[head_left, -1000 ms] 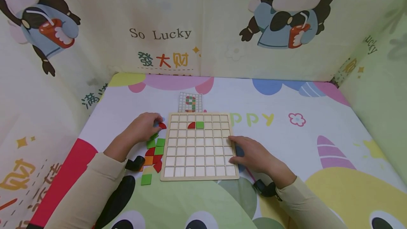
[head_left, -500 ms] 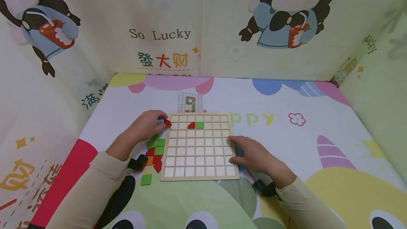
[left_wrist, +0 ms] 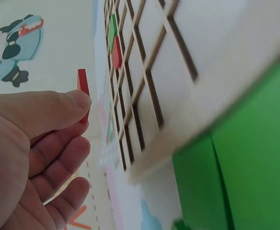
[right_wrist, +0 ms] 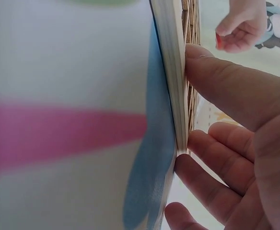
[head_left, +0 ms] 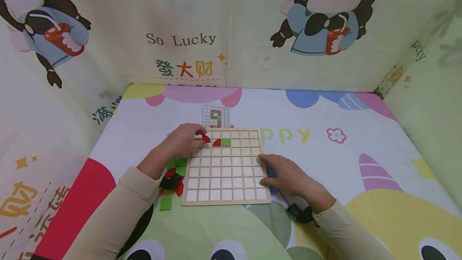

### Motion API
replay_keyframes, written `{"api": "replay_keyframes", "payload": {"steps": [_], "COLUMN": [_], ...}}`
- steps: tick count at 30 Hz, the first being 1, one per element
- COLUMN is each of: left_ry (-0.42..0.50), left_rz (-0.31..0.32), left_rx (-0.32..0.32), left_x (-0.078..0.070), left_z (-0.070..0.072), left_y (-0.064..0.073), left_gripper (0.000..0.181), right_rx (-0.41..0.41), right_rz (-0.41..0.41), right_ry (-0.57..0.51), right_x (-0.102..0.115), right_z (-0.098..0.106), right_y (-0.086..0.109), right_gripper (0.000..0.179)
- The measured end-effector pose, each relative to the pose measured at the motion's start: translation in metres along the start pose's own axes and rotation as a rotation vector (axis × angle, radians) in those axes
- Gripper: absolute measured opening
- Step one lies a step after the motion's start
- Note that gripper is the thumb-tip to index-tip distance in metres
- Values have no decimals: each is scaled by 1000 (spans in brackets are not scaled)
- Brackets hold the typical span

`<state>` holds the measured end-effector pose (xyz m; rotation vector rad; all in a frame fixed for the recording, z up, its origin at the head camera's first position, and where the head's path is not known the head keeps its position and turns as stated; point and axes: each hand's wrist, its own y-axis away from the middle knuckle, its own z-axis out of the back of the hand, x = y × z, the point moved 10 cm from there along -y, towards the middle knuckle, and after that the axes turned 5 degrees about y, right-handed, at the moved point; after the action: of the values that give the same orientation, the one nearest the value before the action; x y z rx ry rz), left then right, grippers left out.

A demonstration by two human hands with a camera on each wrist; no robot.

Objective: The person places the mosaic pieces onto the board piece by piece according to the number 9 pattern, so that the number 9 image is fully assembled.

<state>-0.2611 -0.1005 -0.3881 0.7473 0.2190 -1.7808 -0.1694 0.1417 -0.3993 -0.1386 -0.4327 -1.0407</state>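
Observation:
My left hand (head_left: 182,139) pinches a red quarter-circle tile (head_left: 206,139) between thumb and fingers, above the upper left of a wooden grid board (head_left: 226,202). In the left wrist view, that red tile (left_wrist: 83,79) stands on edge in the pinch, apart from the board. Two pieces lie in the second row of cells: another red quarter-circle tile (head_left: 217,143) and, beside it, a green square tile (head_left: 226,142). My right hand (head_left: 288,173) rests at the board's right side; thumb (right_wrist: 202,55) and fingers touch its edge, fairly straight.
Left of the board lie several loose tiles, among them a green square (head_left: 181,170) and a red piece (head_left: 179,188), partly hidden by the left wrist camera (head_left: 171,181). Nearer me is a lone green square (head_left: 166,204). A gridded pattern card (head_left: 215,110) lies behind the board.
My left hand has picked the red quarter-circle tile up from beside the board and carried it right, over the upper left cells. The right hand and board have stayed put.

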Motion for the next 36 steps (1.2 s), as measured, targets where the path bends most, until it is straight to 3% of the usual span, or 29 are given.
{"api": "replay_keyframes", "payload": {"steps": [17,36], "left_ry": [-12,-31], "left_rz": [-168,-191], "left_rx": [21,43], "left_x": [-41,-60], "left_z": [-18,-42], "left_y": [-12,-30], "left_gripper": [24,26], "right_rx": [-3,13], "right_rz": [7,-14], "right_ry": [11,18], "right_x": [0,-2], "right_z": [-1,-3], "right_y": [-1,-2], "right_gripper": [67,68]}}
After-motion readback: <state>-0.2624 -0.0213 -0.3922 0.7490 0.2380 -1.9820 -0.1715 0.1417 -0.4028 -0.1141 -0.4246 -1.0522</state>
